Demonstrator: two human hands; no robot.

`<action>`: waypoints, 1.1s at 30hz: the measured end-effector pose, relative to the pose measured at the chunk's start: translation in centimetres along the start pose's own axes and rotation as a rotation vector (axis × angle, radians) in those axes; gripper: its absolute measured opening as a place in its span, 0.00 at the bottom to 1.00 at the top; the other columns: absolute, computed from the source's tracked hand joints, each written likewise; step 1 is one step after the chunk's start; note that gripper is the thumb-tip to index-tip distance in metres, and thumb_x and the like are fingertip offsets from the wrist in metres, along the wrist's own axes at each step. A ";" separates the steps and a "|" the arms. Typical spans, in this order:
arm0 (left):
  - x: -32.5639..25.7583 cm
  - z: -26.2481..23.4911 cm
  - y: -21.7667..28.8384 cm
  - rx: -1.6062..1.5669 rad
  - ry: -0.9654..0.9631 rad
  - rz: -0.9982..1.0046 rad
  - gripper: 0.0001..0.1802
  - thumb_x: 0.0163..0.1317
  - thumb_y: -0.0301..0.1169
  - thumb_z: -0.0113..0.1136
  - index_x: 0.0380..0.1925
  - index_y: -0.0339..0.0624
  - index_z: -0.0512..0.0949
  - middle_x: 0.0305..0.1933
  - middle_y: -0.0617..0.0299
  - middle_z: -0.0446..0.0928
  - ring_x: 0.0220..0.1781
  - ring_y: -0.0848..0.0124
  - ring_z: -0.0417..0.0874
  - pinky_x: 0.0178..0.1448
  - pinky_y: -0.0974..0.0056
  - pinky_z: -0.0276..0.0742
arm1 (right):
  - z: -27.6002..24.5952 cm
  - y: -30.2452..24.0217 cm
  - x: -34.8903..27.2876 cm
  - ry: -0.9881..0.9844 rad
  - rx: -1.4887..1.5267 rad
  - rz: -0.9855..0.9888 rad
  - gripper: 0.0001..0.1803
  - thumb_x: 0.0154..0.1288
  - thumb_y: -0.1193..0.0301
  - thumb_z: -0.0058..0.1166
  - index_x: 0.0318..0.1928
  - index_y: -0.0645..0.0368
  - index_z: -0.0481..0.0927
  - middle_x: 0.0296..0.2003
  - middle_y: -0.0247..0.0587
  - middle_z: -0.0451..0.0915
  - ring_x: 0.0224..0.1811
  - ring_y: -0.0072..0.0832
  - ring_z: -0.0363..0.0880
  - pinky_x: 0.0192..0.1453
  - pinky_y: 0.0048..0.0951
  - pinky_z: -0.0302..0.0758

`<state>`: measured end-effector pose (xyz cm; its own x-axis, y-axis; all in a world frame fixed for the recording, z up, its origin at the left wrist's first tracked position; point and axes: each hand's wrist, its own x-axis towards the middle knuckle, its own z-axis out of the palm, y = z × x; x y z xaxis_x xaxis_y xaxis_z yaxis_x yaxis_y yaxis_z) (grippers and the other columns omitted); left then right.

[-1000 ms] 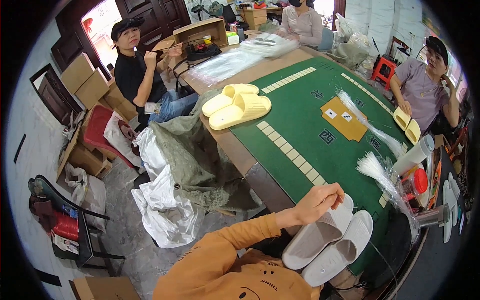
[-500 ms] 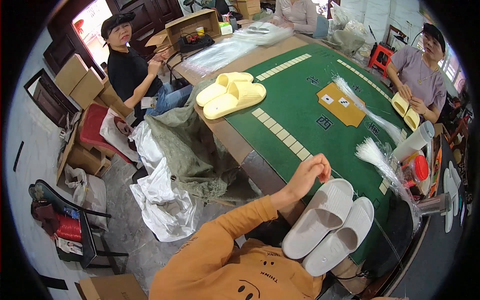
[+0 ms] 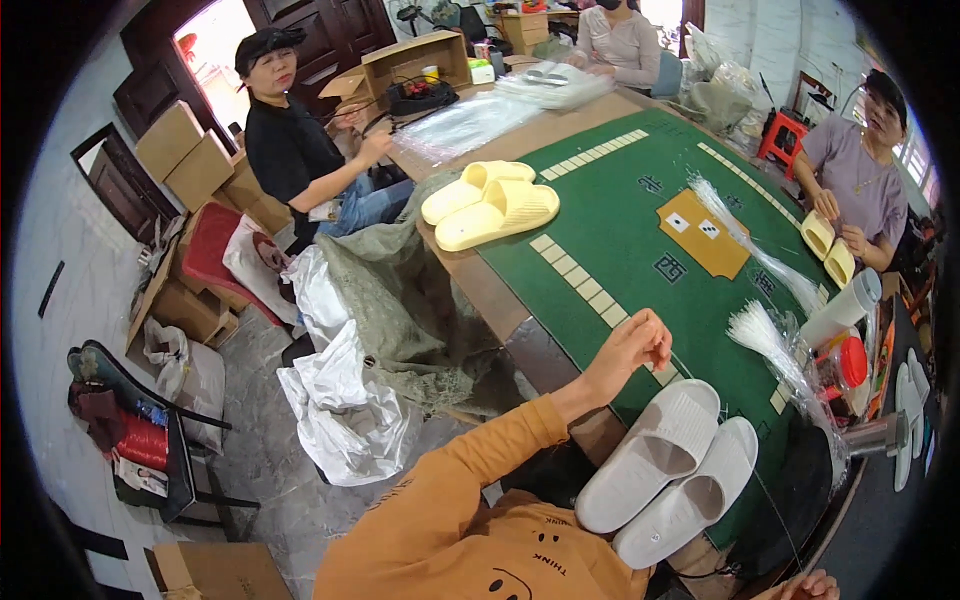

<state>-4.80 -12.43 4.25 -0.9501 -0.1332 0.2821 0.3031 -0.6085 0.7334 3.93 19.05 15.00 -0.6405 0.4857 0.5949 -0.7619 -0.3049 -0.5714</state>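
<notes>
A pair of light grey slippers (image 3: 655, 455) lies side by side at the near edge of the green table mat, close against my orange shirt. Just beyond their toe end hangs my left hand (image 3: 635, 350), its fingers curled together in a pinch. Whatever it may hold is too small to make out. My right hand (image 3: 812, 586) shows only in part at the lower right edge, fingers bent and closed, their contents hidden. A bundle of thin clear plastic strands (image 3: 757, 328) lies on the mat to the right of the slippers.
Yellow slippers (image 3: 495, 205) stand at the table's left edge. A co-worker on the right holds another yellow pair (image 3: 825, 245); two more people sit around the table. A red-lidded jar (image 3: 846, 365) and clear cylinder (image 3: 845, 305) stand right. White sacking (image 3: 350, 420) hangs at left.
The whole view has shifted a little, so things sit lower and farther right. My left hand has drawn slightly away from the grey slippers. My right hand has come into view.
</notes>
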 end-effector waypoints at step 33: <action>1.5 10.1 -4.6 0.160 -0.211 -0.132 0.03 0.68 0.24 0.52 0.38 0.35 0.73 0.31 0.65 0.73 0.32 0.80 0.74 0.39 0.73 0.72 | 1.5 14.8 0.3 -0.479 -0.305 0.661 0.14 0.70 0.75 0.46 0.54 0.63 0.72 0.26 0.32 0.71 0.15 0.09 0.58 0.16 0.11 0.50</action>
<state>-6.82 -1.94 7.56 -0.9506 0.1147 0.2883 0.2021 -0.4763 0.8557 -7.63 13.45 7.55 -0.9661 -0.1312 0.2225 -0.2047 -0.1364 -0.9693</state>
